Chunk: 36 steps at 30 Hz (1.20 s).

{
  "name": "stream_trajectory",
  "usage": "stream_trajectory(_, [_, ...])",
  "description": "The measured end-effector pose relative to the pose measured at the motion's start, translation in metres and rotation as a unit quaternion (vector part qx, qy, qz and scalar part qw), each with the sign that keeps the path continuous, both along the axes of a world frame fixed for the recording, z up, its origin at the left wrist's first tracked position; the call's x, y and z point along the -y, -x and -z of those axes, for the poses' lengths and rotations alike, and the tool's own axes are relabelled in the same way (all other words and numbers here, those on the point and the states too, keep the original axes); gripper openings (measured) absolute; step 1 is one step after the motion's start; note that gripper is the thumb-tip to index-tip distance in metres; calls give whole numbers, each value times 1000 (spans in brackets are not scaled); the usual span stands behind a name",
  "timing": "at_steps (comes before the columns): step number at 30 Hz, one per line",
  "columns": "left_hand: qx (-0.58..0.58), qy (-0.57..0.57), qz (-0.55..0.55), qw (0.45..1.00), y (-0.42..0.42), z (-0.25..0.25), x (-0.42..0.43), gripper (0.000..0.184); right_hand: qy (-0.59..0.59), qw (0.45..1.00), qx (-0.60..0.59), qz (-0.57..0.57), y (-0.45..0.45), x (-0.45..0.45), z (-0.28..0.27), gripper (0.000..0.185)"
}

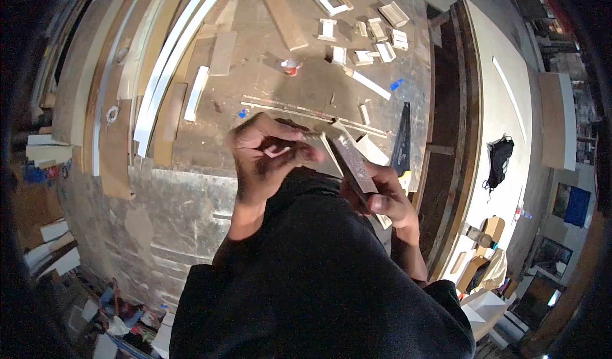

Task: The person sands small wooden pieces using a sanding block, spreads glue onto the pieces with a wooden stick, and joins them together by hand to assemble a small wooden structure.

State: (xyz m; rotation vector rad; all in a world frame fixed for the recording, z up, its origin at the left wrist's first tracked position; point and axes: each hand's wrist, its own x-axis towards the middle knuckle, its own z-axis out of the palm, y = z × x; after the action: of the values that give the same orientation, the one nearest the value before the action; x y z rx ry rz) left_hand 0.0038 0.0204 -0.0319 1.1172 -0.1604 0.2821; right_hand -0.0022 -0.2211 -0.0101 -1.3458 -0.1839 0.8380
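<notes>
Item, right hand (390,200): thumb and fingers clasped round a grey-faced block (354,161), held up just beyond the black garment (306,263). Item, left hand (264,155): fingers curled, tips beside the block's far left end; blur keeps me from telling whether they pinch anything. Item, far side: small wooden assemblies (394,15). Item, right: dark tapered blade (404,136). Step, in my judgement: two-handed handling of the block; next move calls for a steady right hold
</notes>
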Motion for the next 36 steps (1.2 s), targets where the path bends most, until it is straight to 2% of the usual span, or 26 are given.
stream_trajectory(1, [-30, 52, -23, 998, 1, -7, 1, 23, 9, 1000, -3, -17, 0, 4, 6, 99])
stream_trajectory(2, [-31, 52, -27, 998, 2, -4, -3, 23, 18, 999, -6, -34, -1, 8, 12, 98])
stream_trajectory(4, [-24, -7, -37, 999, 2, 1, -12, 22, 50, 998, 12, -28, -2, 15, 14, 97])
stream_trajectory(5, [12, -15, -12, 1000, -1, 3, -12, 21, 43, 999, 15, -24, -4, 17, 15, 96])
stream_trajectory(8, [-11, -52, -6, 999, -1, 5, 4, 20, 13, 998, 55, 0, -3, 7, 10, 95])
stream_trajectory(9, [-15, -135, -66, 989, -1, 5, 5, 20, 10, 997, 77, 10, -2, -3, 5, 95])
stream_trajectory(10, [-14, -134, -64, 989, 0, 2, 6, 20, 7, 995, 98, 20, -1, -12, 0, 94])
stream_trajectory(12, [-38, -143, -213, 966, 1, -12, 7, 19, 152, 961, 230, 24, -4, -10, 10, 89])
stream_trajectory(13, [-65, -131, -229, 962, 3, -25, 4, 16, 185, 965, 187, 23, -9, -12, -1, 85])
stream_trajectory(16, [-72, -178, -273, 943, 3, -32, 3, 15, 150, 968, 192, 68, -6, -14, 7, 85])
stream_trajectory(18, [-93, -197, -266, 939, 2, -25, 4, 14, 121, 974, 184, 55, -8, -14, 1, 85])
stream_trajectory(20, [-50, -161, -287, 943, -5, -13, 9, 14, 85, 962, 255, 55, -11, -18, 1, 86])
stream_trajectory(24, [-148, -122, -175, 966, 4, -30, 14, 18, 101, 954, 272, 77, -7, -19, 7, 87])
stream_trajectory(25, [-181, -106, -150, 966, 6, -31, 12, 25, 98, 954, 264, 103, -5, -19, 11, 88])
stream_trajectory(30, [-118, -80, -103, 984, 3, -23, 11, 40, 116, 949, 251, 153, -2, -16, 11, 95])
stream_trajectory(32, [-114, -155, -73, 979, 5, -28, 6, 43, 94, 959, 204, 171, -2, -16, 8, 97])
stream_trajectory(34, [-116, -174, -92, 974, 8, -24, 7, 37, 116, 923, 319, 181, -6, -18, 7, 100])
stream_trajectory(36, [-98, -218, -73, 968, 13, -20, 6, 25, 134, 918, 337, 160, -7, -20, 2, 99])
